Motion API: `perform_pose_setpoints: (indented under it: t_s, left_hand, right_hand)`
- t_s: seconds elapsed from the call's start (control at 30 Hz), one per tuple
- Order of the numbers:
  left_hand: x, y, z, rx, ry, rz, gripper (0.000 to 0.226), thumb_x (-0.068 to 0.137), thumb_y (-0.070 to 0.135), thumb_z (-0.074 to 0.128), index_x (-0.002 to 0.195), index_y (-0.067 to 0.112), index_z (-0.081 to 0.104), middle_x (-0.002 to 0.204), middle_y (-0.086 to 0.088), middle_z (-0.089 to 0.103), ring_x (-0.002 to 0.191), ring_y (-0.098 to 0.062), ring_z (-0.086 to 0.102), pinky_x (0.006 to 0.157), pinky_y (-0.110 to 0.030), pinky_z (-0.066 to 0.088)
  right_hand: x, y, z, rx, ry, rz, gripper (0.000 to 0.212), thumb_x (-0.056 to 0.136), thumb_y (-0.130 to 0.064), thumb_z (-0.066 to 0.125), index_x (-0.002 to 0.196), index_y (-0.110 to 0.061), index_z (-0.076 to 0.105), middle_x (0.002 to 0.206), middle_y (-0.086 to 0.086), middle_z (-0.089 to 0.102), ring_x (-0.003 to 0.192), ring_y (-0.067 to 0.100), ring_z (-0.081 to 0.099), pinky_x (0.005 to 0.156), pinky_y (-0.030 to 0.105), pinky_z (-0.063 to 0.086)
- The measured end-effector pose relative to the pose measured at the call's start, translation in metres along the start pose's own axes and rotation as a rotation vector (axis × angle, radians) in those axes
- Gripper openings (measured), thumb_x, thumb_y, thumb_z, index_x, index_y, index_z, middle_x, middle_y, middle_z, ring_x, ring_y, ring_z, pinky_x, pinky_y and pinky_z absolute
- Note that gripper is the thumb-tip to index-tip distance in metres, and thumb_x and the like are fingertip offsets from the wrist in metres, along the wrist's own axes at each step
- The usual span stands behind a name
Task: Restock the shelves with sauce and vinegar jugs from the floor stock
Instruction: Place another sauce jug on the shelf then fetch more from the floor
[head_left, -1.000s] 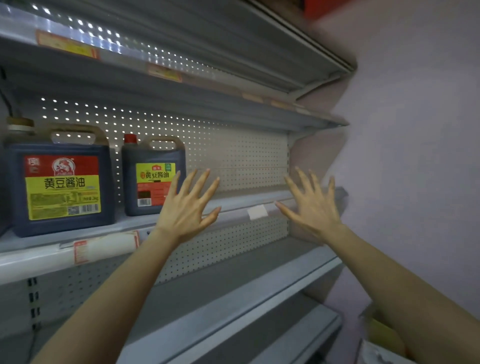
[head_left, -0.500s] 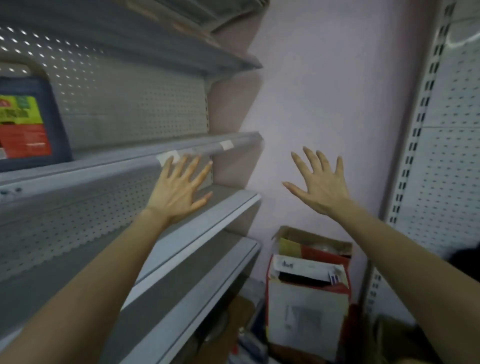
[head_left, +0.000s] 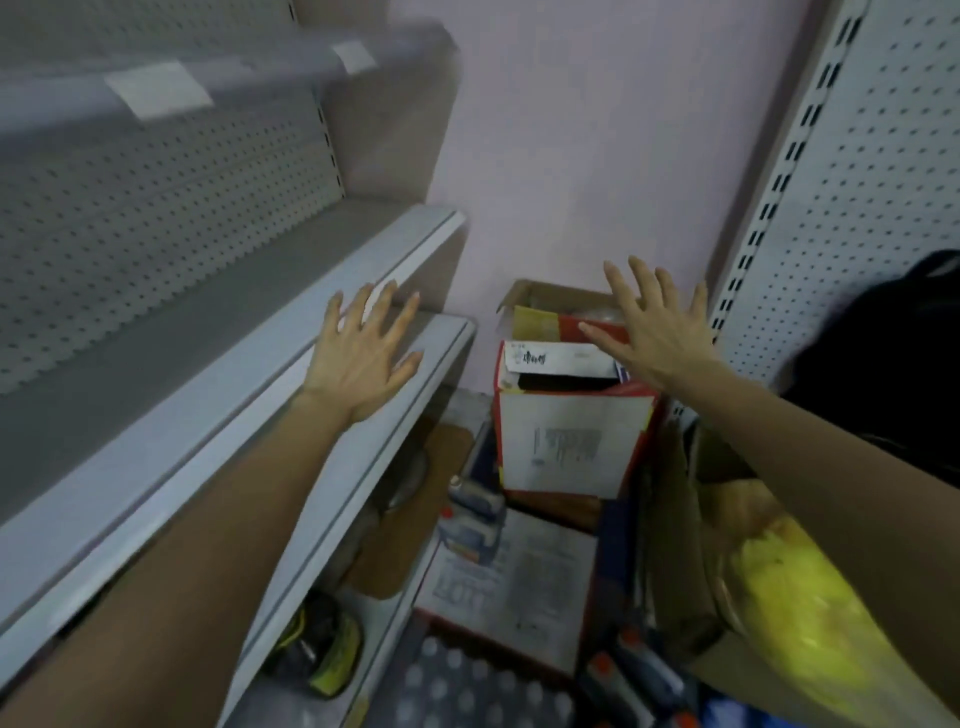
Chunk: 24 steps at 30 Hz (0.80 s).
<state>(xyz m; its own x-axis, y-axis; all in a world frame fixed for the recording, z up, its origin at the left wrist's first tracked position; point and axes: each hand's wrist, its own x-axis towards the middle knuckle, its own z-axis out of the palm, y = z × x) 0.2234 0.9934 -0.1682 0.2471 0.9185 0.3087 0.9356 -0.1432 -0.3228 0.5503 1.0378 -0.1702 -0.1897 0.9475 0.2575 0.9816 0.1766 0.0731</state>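
Observation:
My left hand (head_left: 366, 356) is held out with fingers spread, hovering in front of the edge of the grey metal shelves (head_left: 218, 415) on the left; it holds nothing. My right hand (head_left: 657, 327) is also spread and empty, raised over an open white and red carton (head_left: 566, 441) that stands on the floor by the pink wall. Blurred floor stock lies below: jugs with red caps (head_left: 639, 675) at the bottom right and a dark jug with a yellow label (head_left: 317, 654) under the lowest shelf. The shelf boards in view carry nothing.
A flat printed box (head_left: 514, 587) and small packs (head_left: 472, 519) lie on the floor in the aisle. A brown carton with a yellow bag (head_left: 795, 623) sits at the right. A white pegboard upright (head_left: 841, 182) and a black object (head_left: 893, 353) stand at the right.
My view has swung right and down, from the shelf with the soy sauce jugs to the floor stock in the corner. Both hands stayed spread and empty, dropping lower in view.

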Motion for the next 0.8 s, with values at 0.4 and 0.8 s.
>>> perform_pose_setpoints:
  t_s: [0.4,0.8]
  left_hand:
    - [-0.039,0.02,0.162,-0.164,-0.309,0.012,0.075,0.091,0.059,0.008,0.151,0.017,0.024,0.153,-0.014,0.031,0.139,-0.038,0.031,0.111,-0.056,0.023]
    - [-0.087,0.051,0.29,-0.299,-0.512,-0.009,0.068,0.09,0.053,0.027,0.131,0.005,0.053,0.127,-0.024,0.057,0.111,-0.044,0.057,0.089,-0.058,0.045]
  right_hand:
    - [-0.037,-0.054,0.153,0.037,-0.362,0.015,0.081,0.089,-0.072,0.015,0.15,-0.029,-0.015,0.161,0.004,-0.01,0.147,0.031,-0.003,0.113,0.063,0.003]
    - [-0.092,-0.079,0.294,0.021,-0.644,0.055,0.105,0.06,-0.08,-0.022,0.151,-0.028,-0.012,0.159,0.003,-0.02,0.147,0.03,-0.005,0.113,0.061,0.003]
